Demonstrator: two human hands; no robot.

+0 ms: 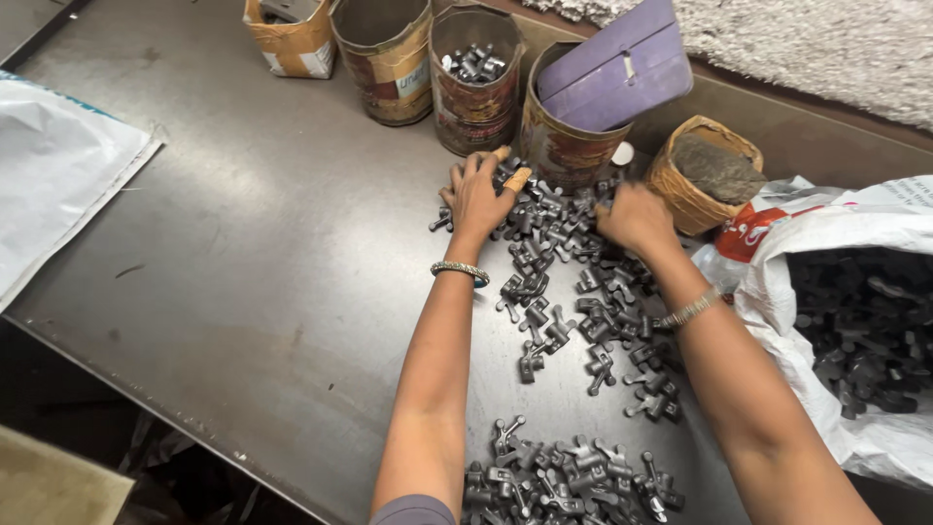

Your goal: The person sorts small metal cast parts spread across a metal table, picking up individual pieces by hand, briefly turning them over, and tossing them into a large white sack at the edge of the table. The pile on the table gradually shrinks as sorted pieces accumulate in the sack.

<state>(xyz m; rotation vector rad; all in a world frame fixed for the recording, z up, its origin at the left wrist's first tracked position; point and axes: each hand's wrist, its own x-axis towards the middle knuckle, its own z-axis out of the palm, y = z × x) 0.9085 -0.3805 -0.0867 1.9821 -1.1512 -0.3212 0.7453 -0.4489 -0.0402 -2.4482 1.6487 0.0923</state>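
Note:
Both my arms reach forward over a dark metal table (253, 243). My left hand (476, 194) rests palm down on a scatter of small dark metal parts (564, 282), fingers spread; two fingertips wear tan bandages. My right hand (637, 216) lies curled on the same parts a little to the right, its fingers hidden among them. A second heap of the same parts (569, 476) sits near the front edge between my arms. Each wrist carries a bracelet.
Several worn tins stand at the back: one (474, 83) holds small metal pieces, another (564, 136) holds purple card. A taped basket (695, 175) stands beside them. A white sack (855, 321) full of dark parts lies at right. White plastic sheet (53, 175) covers the left.

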